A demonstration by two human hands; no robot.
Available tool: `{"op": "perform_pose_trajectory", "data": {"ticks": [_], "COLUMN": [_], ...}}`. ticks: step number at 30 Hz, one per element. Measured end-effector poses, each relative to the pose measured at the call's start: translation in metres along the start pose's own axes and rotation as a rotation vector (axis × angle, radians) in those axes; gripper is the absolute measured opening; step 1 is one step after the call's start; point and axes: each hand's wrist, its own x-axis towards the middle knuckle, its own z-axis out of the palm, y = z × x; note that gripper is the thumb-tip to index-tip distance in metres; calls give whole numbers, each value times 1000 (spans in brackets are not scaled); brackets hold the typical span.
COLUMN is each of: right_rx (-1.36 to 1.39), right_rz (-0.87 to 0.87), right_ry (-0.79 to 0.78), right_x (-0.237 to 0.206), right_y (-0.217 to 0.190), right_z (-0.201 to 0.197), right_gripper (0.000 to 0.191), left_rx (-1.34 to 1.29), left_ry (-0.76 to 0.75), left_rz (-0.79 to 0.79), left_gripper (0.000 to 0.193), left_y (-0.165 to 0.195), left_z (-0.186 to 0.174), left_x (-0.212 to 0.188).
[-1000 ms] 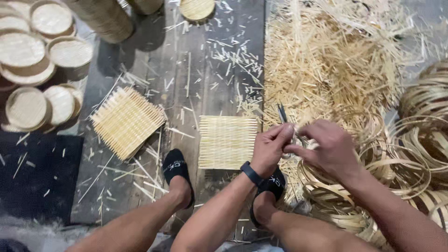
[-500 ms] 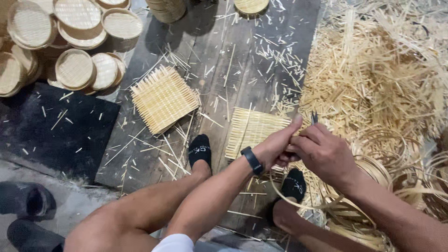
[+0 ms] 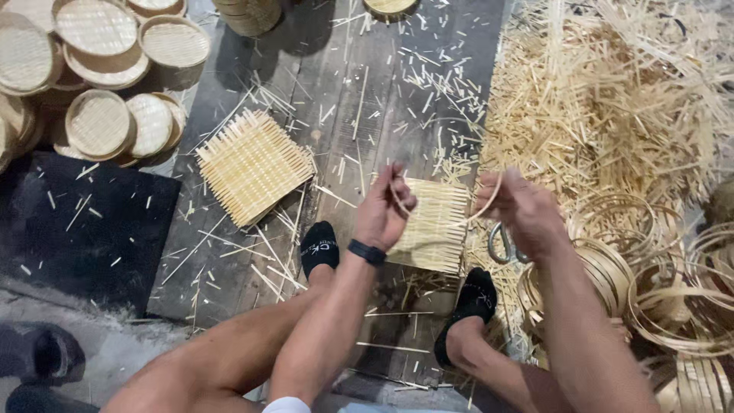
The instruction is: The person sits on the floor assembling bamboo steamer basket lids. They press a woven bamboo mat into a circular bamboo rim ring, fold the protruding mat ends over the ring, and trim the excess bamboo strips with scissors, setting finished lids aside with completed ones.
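**Hands draw apart and a bamboo strip bows between them**

A moment ago both hands were bunched together over the scissors; now they stand well apart, and a thin bamboo strip (image 3: 451,218) arcs from one to the other above the near woven mat (image 3: 436,226). That reads as the cutting being over and the strip now being bent into a curve. The view has also swung left, bringing more of the trays into sight.

Counted from largest to smallest:

- One wide heap of loose bamboo offcuts (image 3: 612,99) fills the right side.
- About seven round woven trays (image 3: 95,122) are stacked at upper left; the pile runs off the edge, so the count is rough.
- Several coiled bamboo hoops (image 3: 612,275) lie at lower right, too tangled to number.
- Two square woven mats lie on the dark boards (image 3: 344,84): the near one and a tilted one (image 3: 252,164) to its left.
- Two feet in black socks (image 3: 319,248) rest below the mats.

The left hand (image 3: 382,210) pinches the strip's left end with curled fingers. The right hand (image 3: 524,210) is closed on the other end, and the scissors (image 3: 501,243) hang from it.
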Motion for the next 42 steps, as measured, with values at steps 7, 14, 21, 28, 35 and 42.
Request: {"op": "perform_pose_trajectory", "data": {"ticks": [7,14,21,28,35,42], "right_rx": [579,567,-197,-579,-653,-682], "right_rz": [57,37,33,143,-211,-190], "right_ry": [-295,-330,92,291,360,397], "right_x": [26,31,37,63,65,74], "right_y": [75,100,122,190,221,236], "right_z": [-8,-18,-17,11,8,10], "right_gripper": [40,34,25,21,24,24], "left_rx": [431,617,689,1603,1747,1663], "left_ry": [27,130,358,358,440,500], "left_rz": [-383,-416,-59,337,387,300], "left_gripper": [32,40,10,20,21,21], "left_y": [31,18,8,-8,-13,-5], "left_z": [-9,-19,-75,-171,-173,-165], "left_x": [16,14,31,52,44,43]}}
